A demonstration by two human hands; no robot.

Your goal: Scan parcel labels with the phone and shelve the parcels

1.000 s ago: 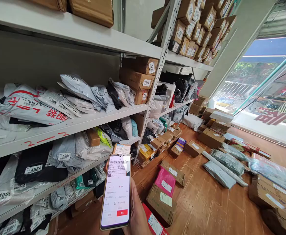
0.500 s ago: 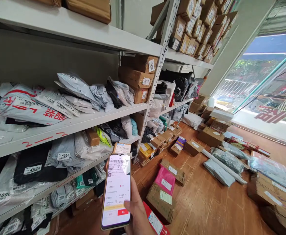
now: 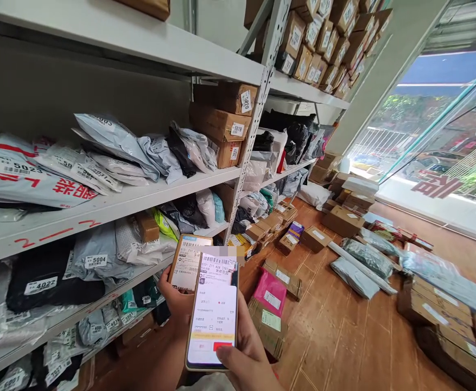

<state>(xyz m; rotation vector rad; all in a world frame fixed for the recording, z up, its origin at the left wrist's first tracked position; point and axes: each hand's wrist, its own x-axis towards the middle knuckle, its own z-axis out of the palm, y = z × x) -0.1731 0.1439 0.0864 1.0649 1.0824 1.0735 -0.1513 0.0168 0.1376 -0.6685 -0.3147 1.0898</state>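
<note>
A small labelled parcel (image 3: 185, 260) is held upright by my left hand (image 3: 176, 301), whose fingers close round its lower left edge. In front of it and partly covering it, my right hand (image 3: 248, 347) grips a phone (image 3: 212, 320) from the right side. The right thumb lies on the red button at the bottom of the lit screen. The screen shows a label picture with a barcode above lines of text.
White shelves (image 3: 140, 201) on the left carry numbered bags and boxes. Stacked cartons (image 3: 323, 43) fill the upper right shelf. Parcels, among them a pink bag (image 3: 270, 290) and a brown carton (image 3: 341, 220), lie on the wooden floor (image 3: 323, 326).
The phone has shifted right and slightly down in view, uncovering more of the parcel and my left hand. My right thumb has moved onto the red button. The view has turned slightly.
</note>
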